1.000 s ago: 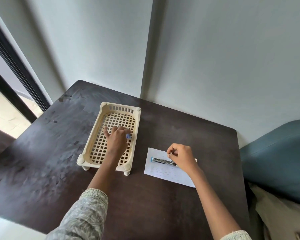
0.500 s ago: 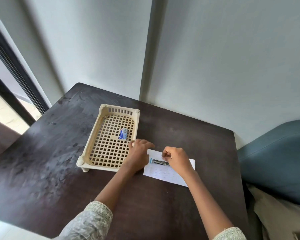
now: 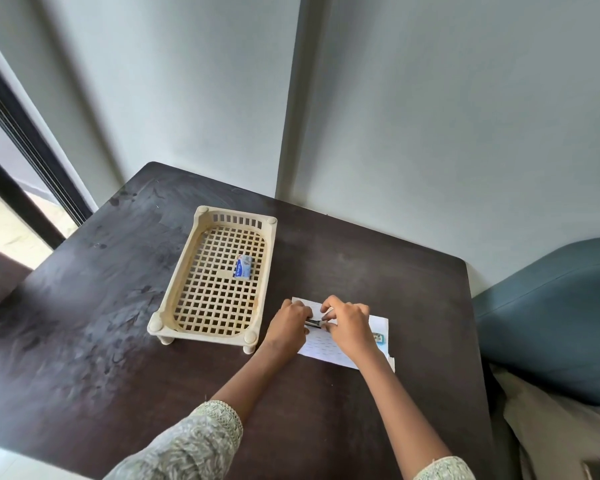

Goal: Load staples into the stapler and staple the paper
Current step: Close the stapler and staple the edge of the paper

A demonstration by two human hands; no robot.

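The staple box [image 3: 243, 267] now lies back in the basket [image 3: 174, 289], left of the paper [image 3: 326, 344]. My left hand [image 3: 288, 323] has come over; both it and my right hand [image 3: 350, 323] close their fingers on the stapler [image 3: 314, 322] over the paper, so loading looks underway.

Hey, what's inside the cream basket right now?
One small blue staple box lies on the lattice floor of the cream basket, toward its right side. The rest of the floor shows bare. Whether the box still holds staples cannot be seen.
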